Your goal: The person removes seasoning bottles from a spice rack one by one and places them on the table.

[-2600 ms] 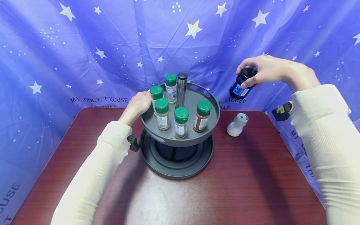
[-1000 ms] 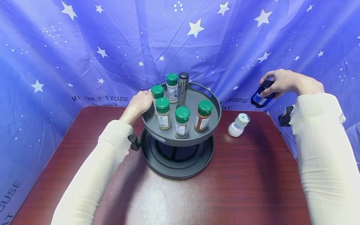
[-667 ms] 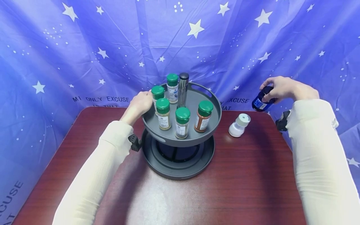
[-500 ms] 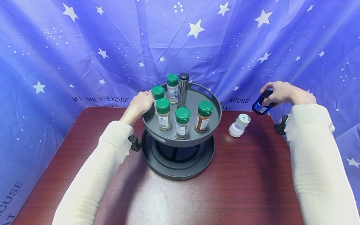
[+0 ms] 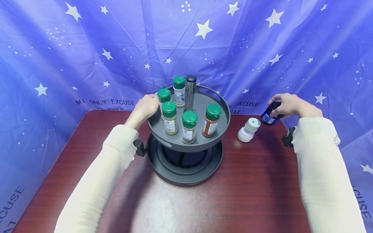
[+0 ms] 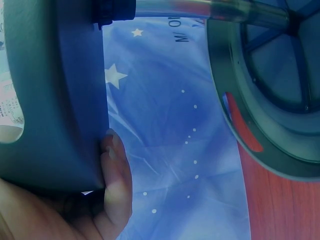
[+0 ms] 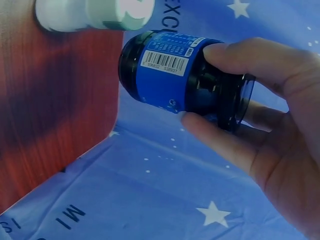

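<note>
Left hand point(image 5: 147, 106): forearm reaching up from the near left, back of hand uppermost. Grip taken up with the rim of the round grey upper tray point(image 5: 205, 97); the left wrist view shows fingers curled round the edge, fingertips against the underside. In the head view they are partly hidden behind the leftmost of five green-capped spice jars point(image 5: 170, 119). These stand upright on the tray; the right-hand one has reddish contents. A metal post point(image 5: 190, 94) rises through the middle, and a lower tray point(image 5: 186, 180) sits beneath.

Right hand point(image 5: 288, 105): arm extended, hand bent inward to the left, palm side down. Grip narrowed on a dark blue-labelled jar point(image 5: 268, 119), thumb and fingers on opposite sides near its upper end, barcode exposed. Jar tilted slightly, over the far right corner of the tabletop point(image 5: 239, 194); I cannot tell for certain whether its base touches the wood. A white bottle point(image 5: 248, 130) with a pale cap stands just beside the jar, apart from it, on the side toward the trays.
</note>
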A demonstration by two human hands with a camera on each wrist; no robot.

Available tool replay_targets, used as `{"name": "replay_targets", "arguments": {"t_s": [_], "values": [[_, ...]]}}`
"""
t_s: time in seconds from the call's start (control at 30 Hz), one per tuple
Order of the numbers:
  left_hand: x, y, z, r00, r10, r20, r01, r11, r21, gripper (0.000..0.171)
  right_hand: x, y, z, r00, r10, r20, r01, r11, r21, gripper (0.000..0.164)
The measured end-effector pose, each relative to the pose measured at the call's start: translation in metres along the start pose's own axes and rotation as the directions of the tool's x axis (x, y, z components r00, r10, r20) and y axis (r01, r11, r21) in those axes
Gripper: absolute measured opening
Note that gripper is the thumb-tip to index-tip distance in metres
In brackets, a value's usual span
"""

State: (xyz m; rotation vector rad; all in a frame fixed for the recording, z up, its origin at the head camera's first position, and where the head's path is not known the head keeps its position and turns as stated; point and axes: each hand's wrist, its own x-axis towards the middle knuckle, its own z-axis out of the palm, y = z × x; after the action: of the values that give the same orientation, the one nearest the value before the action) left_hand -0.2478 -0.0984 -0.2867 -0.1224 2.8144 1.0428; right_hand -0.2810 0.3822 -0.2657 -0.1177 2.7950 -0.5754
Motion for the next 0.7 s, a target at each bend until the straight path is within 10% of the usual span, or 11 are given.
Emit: {"name": "replay_targets", "arguments": {"t_s": [0.7], "values": [[-0.001, 0.000, -0.001, 1.000, 0.000, -0.002, 0.000, 1.000, -0.008, 0.063, 0.004, 0.022, 0.033, 1.000, 0.001, 0.002, 0.000, 1.000, -0.030, 0.051]]}}
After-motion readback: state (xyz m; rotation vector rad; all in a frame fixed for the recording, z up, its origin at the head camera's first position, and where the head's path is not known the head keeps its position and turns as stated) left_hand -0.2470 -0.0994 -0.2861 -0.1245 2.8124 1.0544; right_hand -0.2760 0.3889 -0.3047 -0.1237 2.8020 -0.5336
